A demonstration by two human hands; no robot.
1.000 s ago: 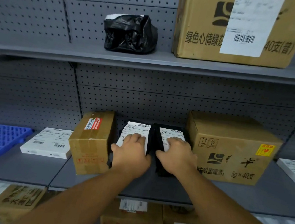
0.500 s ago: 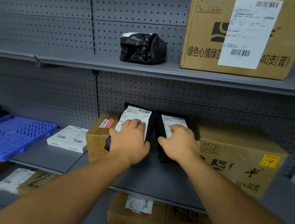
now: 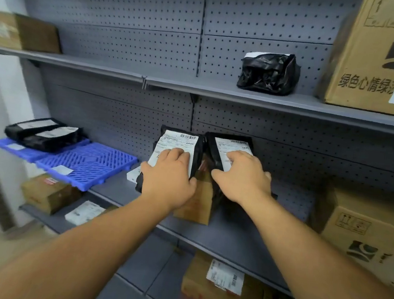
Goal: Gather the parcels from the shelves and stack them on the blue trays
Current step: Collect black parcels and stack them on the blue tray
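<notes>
- The left hand (image 3: pixel 168 179) grips a black parcel with a white label (image 3: pixel 177 147), fingers curled over its label face, thumb on its left edge.
- The right hand (image 3: pixel 243 177) holds a second black parcel (image 3: pixel 231 146) the same way, just right of the first; the two parcels nearly touch.
- Both parcels are tilted up, in front of the grey pegboard, above the middle shelf (image 3: pixel 229 238).
- A brown box (image 3: pixel 195 206) stands on that shelf behind the hands (partly hidden).
- At the left lie the blue trays (image 3: pixel 90 161), side by side; the far-left one carries black parcels already stacked (image 3: pixel 41 134).
- On the upper shelf sits a black bag (image 3: pixel 268 72), with a large carton (image 3: pixel 381 55) to its right.
</notes>
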